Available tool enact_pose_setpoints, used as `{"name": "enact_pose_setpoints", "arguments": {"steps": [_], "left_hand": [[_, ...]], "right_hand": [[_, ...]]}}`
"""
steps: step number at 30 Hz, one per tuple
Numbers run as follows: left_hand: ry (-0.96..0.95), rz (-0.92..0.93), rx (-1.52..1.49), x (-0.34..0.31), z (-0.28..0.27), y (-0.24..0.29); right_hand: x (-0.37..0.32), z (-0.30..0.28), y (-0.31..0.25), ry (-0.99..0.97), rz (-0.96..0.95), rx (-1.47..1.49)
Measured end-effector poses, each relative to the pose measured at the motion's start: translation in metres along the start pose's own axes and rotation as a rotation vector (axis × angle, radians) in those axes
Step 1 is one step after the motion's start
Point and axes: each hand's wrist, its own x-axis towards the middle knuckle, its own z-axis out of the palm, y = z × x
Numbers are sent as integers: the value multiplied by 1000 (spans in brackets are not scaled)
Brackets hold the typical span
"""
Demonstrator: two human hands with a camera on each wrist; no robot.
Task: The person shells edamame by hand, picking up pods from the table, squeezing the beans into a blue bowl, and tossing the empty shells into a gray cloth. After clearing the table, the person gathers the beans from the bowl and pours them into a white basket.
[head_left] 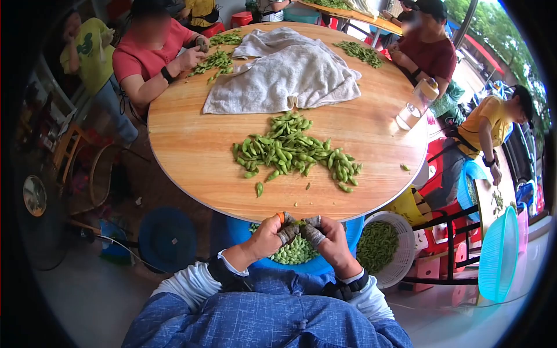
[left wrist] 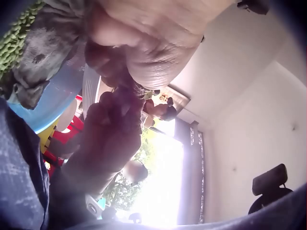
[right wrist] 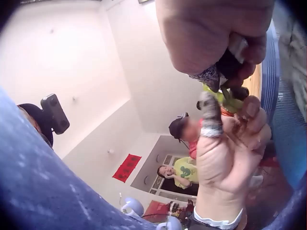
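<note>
Both hands meet just below the near table edge, over a blue tub [head_left: 355,233] of light green shelled beans [head_left: 295,253]. My left hand [head_left: 268,239] pinches a green soybean pod [right wrist: 231,101] between thumb and fingers; an orange band shows on one finger. My right hand [head_left: 332,243] grips the same pod from the other side, fingertips close against the left ones. Worn grey covers wrap fingertips of both hands. The fingers partly hide the pod. On the table lies a heap of green pods [head_left: 290,149].
A whitish towel [head_left: 284,72] covers the middle of the round wooden table [head_left: 185,136]. Right of the tub stands a white basket [head_left: 408,246] of pods. A dark blue tub [head_left: 168,239] stands left. Other people sit around the table, and a clear jar [head_left: 409,116] stands near its right edge.
</note>
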Motion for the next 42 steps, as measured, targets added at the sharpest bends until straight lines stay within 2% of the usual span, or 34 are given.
{"name": "enact_pose_setpoints", "arguments": {"steps": [4, 7, 8, 9, 11, 12, 13, 15, 17, 18, 21, 23, 26, 29, 32, 35, 36, 39, 42], "left_hand": [[-94, -182, -189, 0, -9, -3], [4, -16, -41, 1, 8, -1], [-33, 20, 26, 3, 5, -15], [-121, -3, 241, 3, 4, -9], [-290, -50, 674, -3, 5, 16], [-303, -40, 770, -4, 8, 32], [-229, 99, 809, 3, 4, 34], [-79, 379, 874, 18, -5, 35], [104, 511, 1068, 42, -8, 60], [197, 620, 1161, 60, -14, 62], [218, 655, 1409, 108, -31, 67], [178, 582, 1525, 127, -37, 62], [37, 434, 1635, 137, -36, 71], [1, 404, 1682, 138, -33, 75], [80, 570, 1532, 133, -37, 75], [29, 165, 828, 117, -35, 85], [-57, 162, 457, 107, -32, 81], [-111, -145, -78, 65, -13, 87], [-126, -202, -222, 36, 3, 76]], "right_hand": [[-1, 1, 3, -16, 0, 136], [-3, -2, 4, -14, -7, 58], [-5, -5, 10, 5, -14, -13], [-10, -11, 13, 56, -21, -24], [-22, -32, 16, 155, -33, -45], [-29, -43, 8, 284, -9, -55], [-38, -57, 0, 414, 16, -64], [-53, -109, 33, 694, -131, -377], [-78, -131, 28, 823, 49, -742], [-81, -137, 35, 846, -120, -724], [-97, -139, 43, 812, 71, -524], [-95, -126, 44, 826, -20, -404], [-88, -107, 36, 776, -50, -240], [-72, -89, 22, 686, -90, -156], [-51, -67, 6, 574, -157, -142], [-33, -46, -17, 445, -147, -52], [-28, -37, -26, 404, -137, -28], [-12, -22, -37, 237, -85, 52], [-2, -18, -31, 65, -56, 169]]}}
